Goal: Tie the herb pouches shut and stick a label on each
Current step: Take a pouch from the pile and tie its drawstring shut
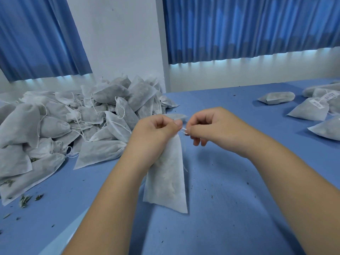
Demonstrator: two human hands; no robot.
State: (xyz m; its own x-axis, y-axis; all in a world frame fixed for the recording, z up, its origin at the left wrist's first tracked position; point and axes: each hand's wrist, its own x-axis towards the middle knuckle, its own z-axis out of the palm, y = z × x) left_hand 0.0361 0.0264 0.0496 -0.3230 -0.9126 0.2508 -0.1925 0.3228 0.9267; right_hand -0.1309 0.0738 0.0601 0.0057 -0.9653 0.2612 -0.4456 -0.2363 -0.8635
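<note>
- While the blue table (239, 181) carried a big heap of untied pouches (73, 122) on the left and a few labelled pouches (309, 109) at the far right, the pouch (167, 181) being worked on stood between them, straight ahead;
- its long axis ran from the gathered neck, up at the hands, down toward the person; its flat bottom edge seemed to rest on the table;
- the left hand (154, 133) was curled round the neck, nearer the pouch's body;
- the right hand (211, 124), just beside it, pinched the thin white string (184, 130) with curled fingers.
</note>
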